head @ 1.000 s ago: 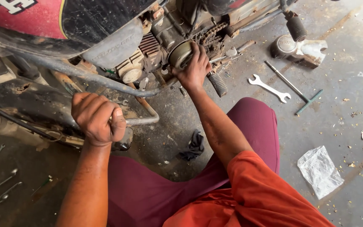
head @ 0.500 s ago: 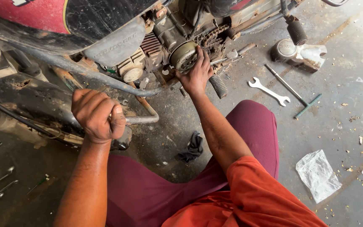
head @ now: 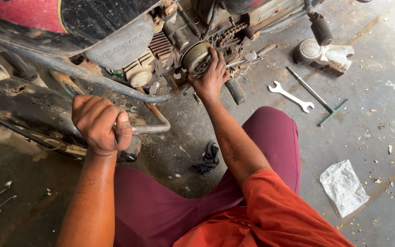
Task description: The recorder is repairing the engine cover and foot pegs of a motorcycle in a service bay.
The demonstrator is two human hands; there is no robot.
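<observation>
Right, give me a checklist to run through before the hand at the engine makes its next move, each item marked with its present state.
1. Left hand has a firm hold: ok, fist closed round the metal bar of the motorcycle.
2. Right hand on the part: ok, fingers lie against the round engine part.
3. Tool in the right hand: cannot tell, the palm hides it.
4. Open-ended spanner nearby: ok, on the floor, apart from the T-handle tool.
5. Chain clear of the fingers: cannot tell, it runs close above them.
6. Black rag out of the way: ok, beside the knee.
</observation>
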